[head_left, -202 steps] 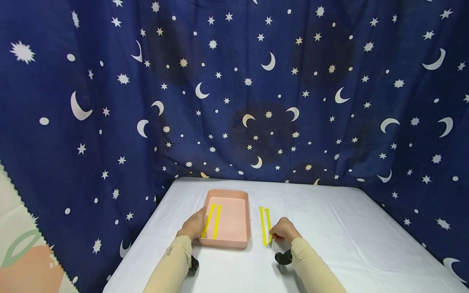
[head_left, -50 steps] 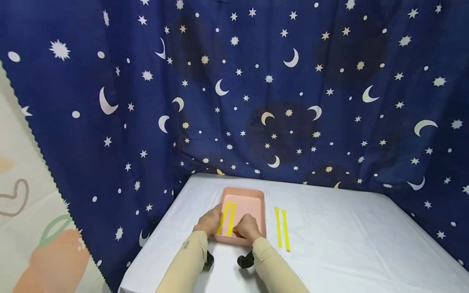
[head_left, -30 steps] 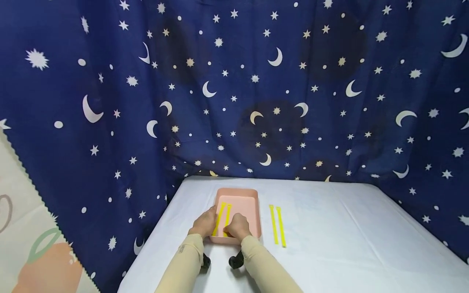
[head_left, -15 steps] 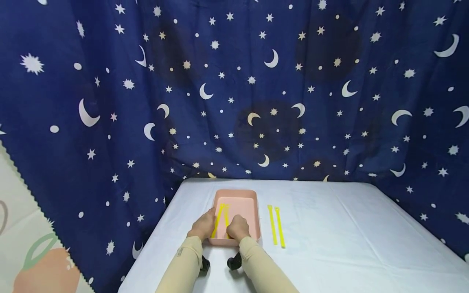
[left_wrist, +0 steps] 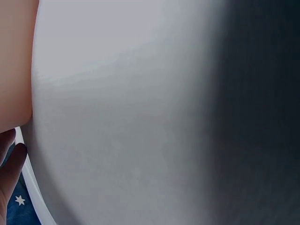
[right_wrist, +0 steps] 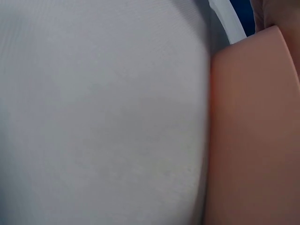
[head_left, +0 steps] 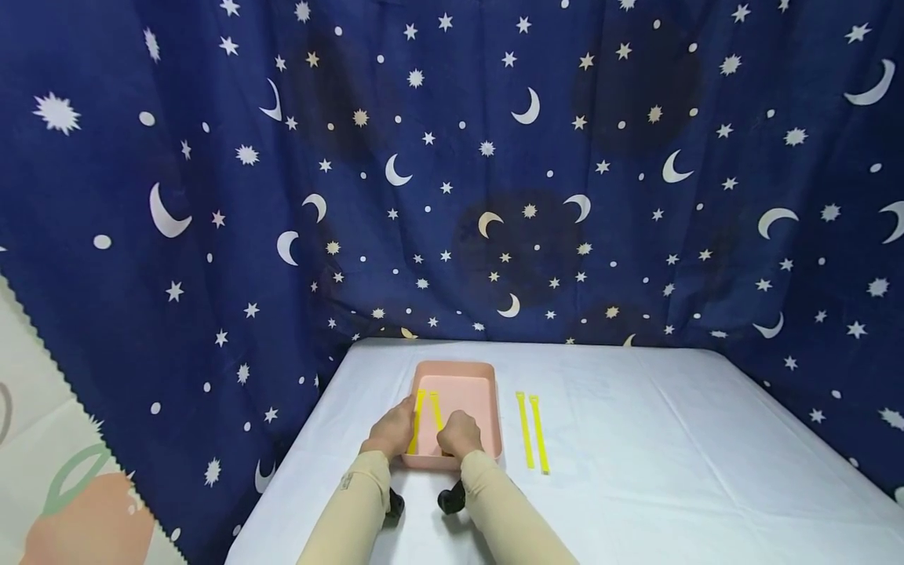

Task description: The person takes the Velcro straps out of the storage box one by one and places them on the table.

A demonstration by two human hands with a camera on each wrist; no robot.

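A shallow pink tray (head_left: 472, 396) sits on the white-covered table. My left hand (head_left: 391, 431) holds its left wall, with fingertips against the outside of the tray near a corner in the left wrist view. Inside the tray lie two yellow cable straps, one close along the left wall (head_left: 417, 420), the other strap (head_left: 435, 410) leaning beside it. My right hand (head_left: 461, 434) reaches in over the front wall and pinches the lower end of that second strap; its fingertips are hidden behind the knuckles. The tray's outer wall (right_wrist: 255, 131) fills much of the right wrist view.
Two more yellow straps, a left one (head_left: 526, 431) and a right one (head_left: 539, 433), lie side by side on the table (head_left: 636, 439) right of the tray. A blue curtain (head_left: 452, 196) with stars and moons hangs behind. Black wrist mounts sit under both sleeves.
My right hand has gone from the straps on the table into the tray. Lately the strap it pinches has swung its top leftward, and the strap by the wall stands straighter. My left hand stays put.
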